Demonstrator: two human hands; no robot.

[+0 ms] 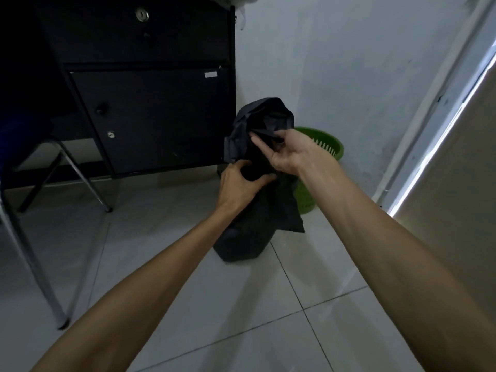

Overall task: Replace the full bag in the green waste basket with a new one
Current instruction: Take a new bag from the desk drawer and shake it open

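The full black bag [252, 210] stands on the tiled floor [188, 264] just in front of the green waste basket [326, 146], so this looks like the tying-off step. The left hand [239, 183] grips its neck while the right hand [287, 151] pinches the loose top. Next, probably knot it, set it aside, then line the basket.

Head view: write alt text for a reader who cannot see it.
Two bare hands hold a black bag standing on the tiled floor: the left hand grips its middle, the right hand pinches its top. A green waste basket stands behind, beside a dark cabinet.
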